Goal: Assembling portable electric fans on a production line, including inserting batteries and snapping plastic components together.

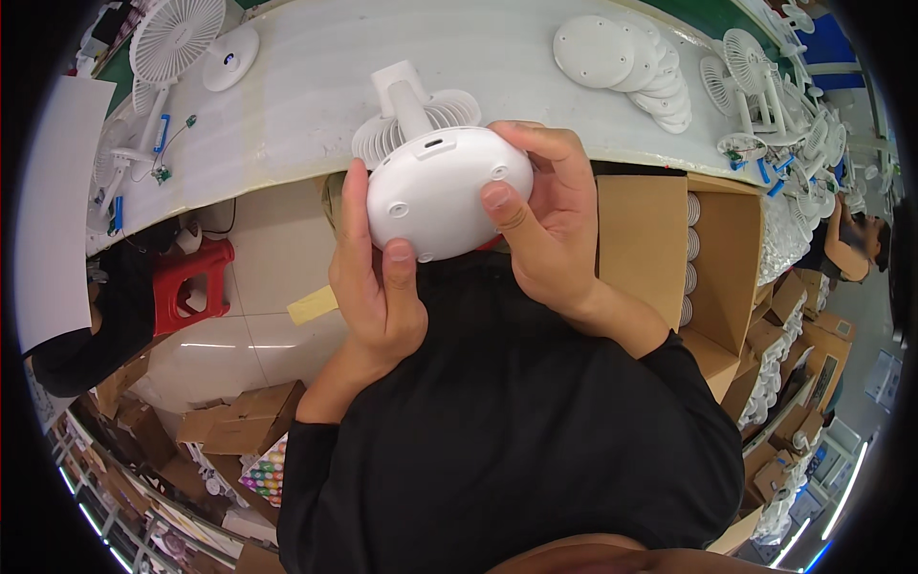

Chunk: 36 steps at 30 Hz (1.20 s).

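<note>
At far left a finished white desk fan (pixel 172 43) lies on the pale worktop (pixel 316 86), with a loose round white disc (pixel 230 57) just beside it; below the worktop's edge a red plastic stool (pixel 191 285) stands on the floor. At centre your left hand (pixel 378 287) and right hand (pixel 545 220) together hold a white fan base (pixel 448 191) up in front of your chest, underside toward you, its stem and ribbed fan head (pixel 411 120) pointing away over the worktop. Your left hand is closed along the base's left edge, thumb on the bottom face; your right hand wraps the right edge, thumb pressed flat on the same face. The base appears to be a light, stiff, hollow plastic shell with a smooth and probably somewhat slippery surface; grip it by the rounded rim, as you do here, rather than by the thin ribs of the fan head, which look easy to bend or snap. To the right, a stack of white discs (pixel 622 57) rests on the worktop, and an open cardboard box (pixel 712 268) stands below it; further fans (pixel 755 72) crowd the far right end.
</note>
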Available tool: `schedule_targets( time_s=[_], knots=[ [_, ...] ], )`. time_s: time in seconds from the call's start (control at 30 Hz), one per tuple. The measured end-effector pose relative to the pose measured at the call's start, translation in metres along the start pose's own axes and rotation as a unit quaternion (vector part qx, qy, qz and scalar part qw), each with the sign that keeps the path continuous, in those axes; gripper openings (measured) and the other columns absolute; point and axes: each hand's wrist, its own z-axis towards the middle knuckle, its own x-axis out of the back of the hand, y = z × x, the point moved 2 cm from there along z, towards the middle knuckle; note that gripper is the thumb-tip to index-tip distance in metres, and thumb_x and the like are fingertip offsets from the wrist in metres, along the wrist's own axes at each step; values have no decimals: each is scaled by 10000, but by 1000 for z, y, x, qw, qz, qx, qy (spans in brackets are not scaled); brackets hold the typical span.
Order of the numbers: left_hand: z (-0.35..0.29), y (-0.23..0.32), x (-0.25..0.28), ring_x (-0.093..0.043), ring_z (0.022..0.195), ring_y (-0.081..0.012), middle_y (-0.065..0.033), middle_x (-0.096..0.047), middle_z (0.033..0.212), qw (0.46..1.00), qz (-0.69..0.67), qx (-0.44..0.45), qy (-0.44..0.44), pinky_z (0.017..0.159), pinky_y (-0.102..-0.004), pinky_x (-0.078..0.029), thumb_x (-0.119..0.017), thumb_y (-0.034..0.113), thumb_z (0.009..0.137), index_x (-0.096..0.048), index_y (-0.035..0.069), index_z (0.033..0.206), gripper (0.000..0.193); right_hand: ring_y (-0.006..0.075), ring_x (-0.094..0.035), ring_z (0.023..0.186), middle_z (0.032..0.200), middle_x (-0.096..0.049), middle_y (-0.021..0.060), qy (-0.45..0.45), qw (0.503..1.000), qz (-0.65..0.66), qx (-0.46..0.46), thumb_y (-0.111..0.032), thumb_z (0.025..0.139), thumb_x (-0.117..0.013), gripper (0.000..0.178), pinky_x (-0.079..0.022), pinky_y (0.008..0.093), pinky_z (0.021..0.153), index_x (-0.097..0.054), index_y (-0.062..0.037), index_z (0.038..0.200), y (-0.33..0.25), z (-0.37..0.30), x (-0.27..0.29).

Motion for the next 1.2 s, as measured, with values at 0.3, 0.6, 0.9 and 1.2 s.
schedule_targets(
  time_s=[0.3,0.6,0.9,1.2],
  knots=[
    [3,11,8,-517,1196,-267,-203,-467,1395,999,-25,31,-21,1006,-346,-424,-438,243,1039,-333,-36,1462,518,197,-541,988,1167,-540,101,-24,999,-19,13,-4,875,-668,353,-467,283,867,-578,-50,1213,-4,-1,-3],
    [-10,0,11,-533,1134,-231,-184,-533,1300,989,-136,64,4,965,-326,-433,-549,299,1011,-445,-23,1355,483,172,-516,917,1084,-554,79,-125,980,-122,-92,-48,805,-734,409,-434,265,793,-609,-44,1195,-28,11,-3],
    [-6,14,20,-568,996,-206,-154,-622,1142,997,-12,70,-41,854,-294,-455,-593,299,977,-583,-27,1216,405,165,-504,795,933,-575,52,-160,972,-162,-52,-83,773,-771,308,-423,259,745,-683,-50,1065,-40,18,-2],
    [24,-27,-14,-567,819,-193,-126,-637,978,938,-338,34,74,736,-303,-456,-416,367,1040,-578,21,994,385,167,-496,822,986,-550,53,-140,969,-155,129,-61,794,-736,324,-424,267,755,-673,-68,1111,-18,10,-6]
  ],
)
